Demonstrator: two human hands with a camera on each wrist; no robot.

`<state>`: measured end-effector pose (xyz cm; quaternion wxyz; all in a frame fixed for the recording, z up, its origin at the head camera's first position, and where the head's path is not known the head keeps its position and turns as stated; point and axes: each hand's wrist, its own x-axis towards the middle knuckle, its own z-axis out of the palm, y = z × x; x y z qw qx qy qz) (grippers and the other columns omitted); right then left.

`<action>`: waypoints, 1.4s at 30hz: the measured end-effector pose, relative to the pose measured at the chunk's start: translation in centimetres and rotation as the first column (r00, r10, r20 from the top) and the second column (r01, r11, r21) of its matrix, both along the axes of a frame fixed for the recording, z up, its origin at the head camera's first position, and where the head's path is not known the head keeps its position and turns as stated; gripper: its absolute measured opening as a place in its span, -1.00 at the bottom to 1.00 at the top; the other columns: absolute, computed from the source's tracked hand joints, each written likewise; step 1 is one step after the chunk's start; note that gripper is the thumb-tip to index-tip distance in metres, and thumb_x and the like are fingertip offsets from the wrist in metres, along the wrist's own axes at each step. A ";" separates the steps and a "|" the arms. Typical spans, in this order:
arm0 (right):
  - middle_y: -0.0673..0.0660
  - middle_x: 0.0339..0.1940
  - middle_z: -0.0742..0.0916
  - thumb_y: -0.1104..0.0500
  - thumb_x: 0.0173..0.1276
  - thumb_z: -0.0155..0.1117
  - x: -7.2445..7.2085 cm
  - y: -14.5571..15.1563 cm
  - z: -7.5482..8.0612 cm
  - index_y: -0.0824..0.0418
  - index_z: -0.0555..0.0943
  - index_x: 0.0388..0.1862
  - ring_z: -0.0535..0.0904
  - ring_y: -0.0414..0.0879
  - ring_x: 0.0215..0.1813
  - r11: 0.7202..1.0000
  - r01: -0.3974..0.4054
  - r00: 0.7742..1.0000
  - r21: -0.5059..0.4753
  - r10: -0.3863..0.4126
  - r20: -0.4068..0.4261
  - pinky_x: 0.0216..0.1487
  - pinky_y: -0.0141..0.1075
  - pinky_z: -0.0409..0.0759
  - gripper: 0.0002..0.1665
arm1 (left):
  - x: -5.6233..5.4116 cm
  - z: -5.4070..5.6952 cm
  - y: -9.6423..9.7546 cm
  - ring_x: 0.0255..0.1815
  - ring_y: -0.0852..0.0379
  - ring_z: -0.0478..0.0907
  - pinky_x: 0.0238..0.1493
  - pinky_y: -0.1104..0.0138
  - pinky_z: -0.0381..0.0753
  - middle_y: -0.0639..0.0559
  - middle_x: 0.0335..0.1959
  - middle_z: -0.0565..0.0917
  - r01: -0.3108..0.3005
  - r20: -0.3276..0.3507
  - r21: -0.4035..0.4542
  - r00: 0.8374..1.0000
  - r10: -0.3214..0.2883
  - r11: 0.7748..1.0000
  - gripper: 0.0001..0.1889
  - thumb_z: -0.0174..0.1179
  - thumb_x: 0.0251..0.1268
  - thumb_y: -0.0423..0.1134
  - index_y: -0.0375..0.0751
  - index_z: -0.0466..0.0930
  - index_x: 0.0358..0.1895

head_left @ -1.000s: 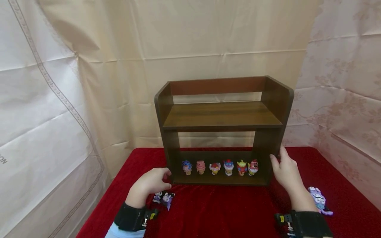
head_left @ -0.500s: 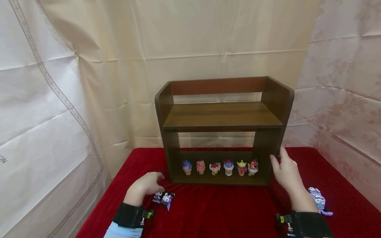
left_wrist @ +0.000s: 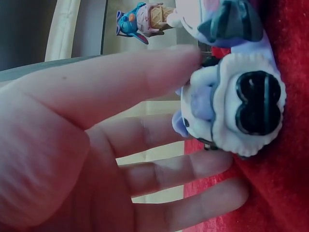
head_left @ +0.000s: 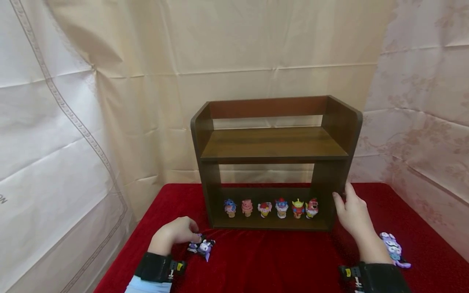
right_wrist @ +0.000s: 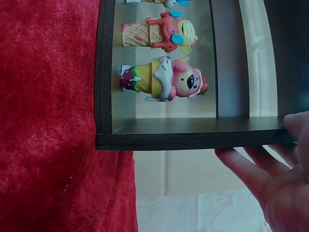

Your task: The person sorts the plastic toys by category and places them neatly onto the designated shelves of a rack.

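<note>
My left hand (head_left: 177,232) is low over the cloth at the left, its thumb and fingers spread about a small black, white and purple figurine (left_wrist: 231,104). In the left wrist view the thumb tip lies at one side of it and the other fingers reach past the opposite side. A second purple and white figurine (left_wrist: 212,19) lies beside it. My right hand (head_left: 355,211) grips the right side panel of a dark brown wooden shelf (head_left: 275,158). Its thumb is at the panel's front edge and its fingers are on the outer face (right_wrist: 193,140).
Several ice-cream-cone figurines stand in a row on the lower shelf board, among them a pink bear figurine (right_wrist: 186,82) at the right end. Another purple figurine (head_left: 392,246) lies right of my right forearm. Red velvet cloth (head_left: 271,260) covers the table; pale curtains (head_left: 256,44) hang behind.
My left hand has come away from the shelf's lower left corner, down and left to the figurines on the cloth. My right hand has stayed on the side panel.
</note>
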<state>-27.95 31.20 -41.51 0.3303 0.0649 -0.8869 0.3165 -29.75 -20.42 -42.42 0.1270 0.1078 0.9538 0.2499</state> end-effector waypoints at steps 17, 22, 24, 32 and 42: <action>0.55 0.11 0.61 0.26 0.57 0.12 0.2 0.0 -0.2 0.33 0.23 0.48 0.57 0.51 0.08 1.000 -0.004 1.000 0.007 0.004 0.031 -0.10 0.36 0.53 -0.41 | 0.2 -0.6 0.1 -0.48 0.04 0.57 -0.40 0.16 0.63 0.03 -0.42 0.65 0.021 0.049 0.052 0.999 -0.024 0.998 -0.73 0.55 0.04 -0.24 -0.15 0.74 -0.17; 0.56 0.13 0.60 0.26 0.58 0.10 0.2 0.0 -0.1 0.33 0.22 0.49 0.57 0.51 0.09 1.000 -0.012 0.999 0.003 0.012 0.033 -0.10 0.36 0.54 -0.41 | 0.3 -0.4 0.1 -0.52 0.02 0.59 -0.41 0.17 0.68 0.00 -0.41 0.65 0.025 0.053 0.069 0.998 -0.029 0.997 -0.74 0.55 0.02 -0.28 -0.16 0.74 -0.20; 0.56 0.13 0.60 0.26 0.58 0.10 0.1 0.0 0.0 0.32 0.22 0.48 0.57 0.52 0.09 1.000 -0.013 0.999 0.002 0.013 0.033 -0.10 0.36 0.54 -0.42 | 0.3 -0.2 0.0 -0.53 0.01 0.59 -0.42 0.17 0.69 0.00 -0.41 0.65 0.022 0.057 0.073 0.998 -0.026 0.997 -0.74 0.56 0.01 -0.28 -0.15 0.74 -0.20; 0.56 0.10 0.62 0.25 0.58 0.11 0.0 0.1 0.0 0.33 0.23 0.48 0.58 0.50 0.06 1.000 -0.010 1.000 0.004 0.010 0.028 -0.11 0.35 0.55 -0.42 | 0.7 1.1 0.1 -0.57 0.04 0.57 -0.47 0.20 0.65 0.03 -0.42 0.65 0.046 0.008 0.087 0.999 -0.047 0.995 -0.74 0.57 0.02 -0.26 -0.12 0.76 -0.20; 0.57 0.08 0.63 0.26 0.57 0.12 0.1 0.1 0.0 0.33 0.24 0.47 0.59 0.51 0.05 1.000 -0.005 1.000 0.007 0.005 0.020 -0.12 0.35 0.54 -0.43 | 1.3 3.0 1.2 -0.38 0.13 0.62 -0.32 0.25 0.68 0.17 -0.37 0.70 0.240 -0.067 0.161 0.971 -0.232 0.957 -0.77 0.52 0.13 -0.21 -0.06 0.77 -0.14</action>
